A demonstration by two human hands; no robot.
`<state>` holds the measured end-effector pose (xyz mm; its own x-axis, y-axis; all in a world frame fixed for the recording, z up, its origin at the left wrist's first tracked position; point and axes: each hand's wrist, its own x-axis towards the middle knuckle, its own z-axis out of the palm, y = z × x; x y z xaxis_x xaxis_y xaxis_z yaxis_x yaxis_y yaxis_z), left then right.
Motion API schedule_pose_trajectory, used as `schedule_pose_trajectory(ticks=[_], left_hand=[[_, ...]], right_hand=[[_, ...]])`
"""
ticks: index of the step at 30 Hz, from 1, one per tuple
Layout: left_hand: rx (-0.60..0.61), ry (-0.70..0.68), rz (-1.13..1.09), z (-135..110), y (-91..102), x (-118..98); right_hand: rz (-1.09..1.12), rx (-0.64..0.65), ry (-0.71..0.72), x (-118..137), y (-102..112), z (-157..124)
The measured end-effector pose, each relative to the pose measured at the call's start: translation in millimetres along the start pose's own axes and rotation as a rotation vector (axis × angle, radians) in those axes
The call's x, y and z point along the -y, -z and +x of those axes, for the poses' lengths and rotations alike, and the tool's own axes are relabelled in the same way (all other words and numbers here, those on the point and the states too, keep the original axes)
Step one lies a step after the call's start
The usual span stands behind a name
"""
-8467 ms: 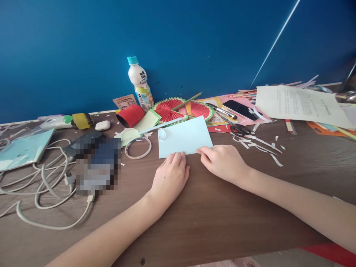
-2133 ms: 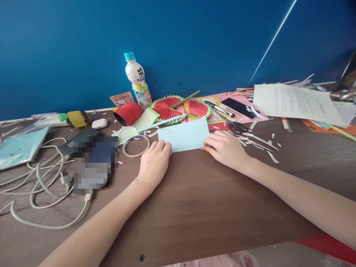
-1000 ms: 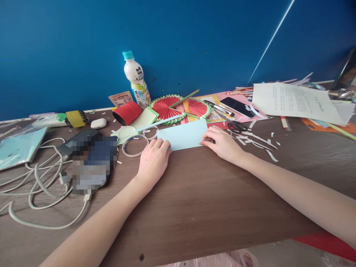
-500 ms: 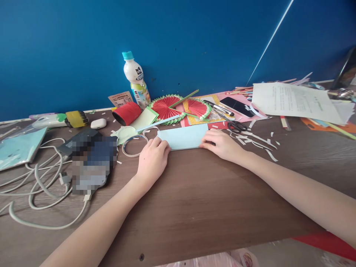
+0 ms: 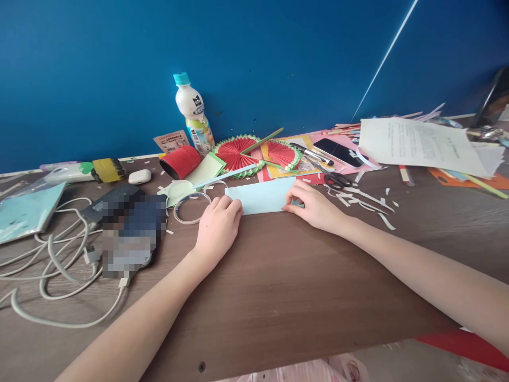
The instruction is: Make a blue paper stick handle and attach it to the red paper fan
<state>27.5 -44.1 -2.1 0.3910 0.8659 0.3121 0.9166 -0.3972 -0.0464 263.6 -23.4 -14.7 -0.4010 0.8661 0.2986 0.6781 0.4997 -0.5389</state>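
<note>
The left hand [image 5: 218, 225] is lying palm-down, fingers curling onto the left end of the blue paper [image 5: 262, 196]; its thumb is hidden, so its grip cannot be told. The right hand [image 5: 316, 207] is pinching the right end in a narrow grip. Far bottle [image 5: 196, 124] and printed sheet [image 5: 417, 146] are bearing illegible writing. The bench [image 5: 278, 276] is extending between the forearms to its near edge.

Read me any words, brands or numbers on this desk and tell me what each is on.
Nothing is clear enough to quote.
Bottle: label lettering, too small and blurred.
Pinkish card: printed lines, too small.
White sheet: rows of print, too small and faint.
Dark device: pixelated, any text hidden.
</note>
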Motion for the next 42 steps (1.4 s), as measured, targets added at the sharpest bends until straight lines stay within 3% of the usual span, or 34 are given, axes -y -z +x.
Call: schedule_pose_trajectory(ticks=[11,15,22,29,42], left_hand=[[-0.003,-0.027,-0.035,-1.0,-0.4,2.9],[0.009,0.017,-0.073,0.0,2.2,1.4],[0.017,0.046,-0.088,0.6,0.0,-1.2],[-0.017,0.003,-0.002,0.3,-2.6,-0.9],[0.073,-0.071,-0.093,4.0,3.8,6.1]], right_hand=[[-0.146,-0.044,0.225,-6.0,2.1,-2.2],[-0.133,-0.059,0.205,-3.6,1.6,-1.6],[-0.033,-0.046,0.039,1.5,-0.6,-0.8],[-0.088,-0.059,0.119,-2.2,-2.3,0.6],[-0.084,-0.026,0.185,-1.9,5.0,-0.3]])
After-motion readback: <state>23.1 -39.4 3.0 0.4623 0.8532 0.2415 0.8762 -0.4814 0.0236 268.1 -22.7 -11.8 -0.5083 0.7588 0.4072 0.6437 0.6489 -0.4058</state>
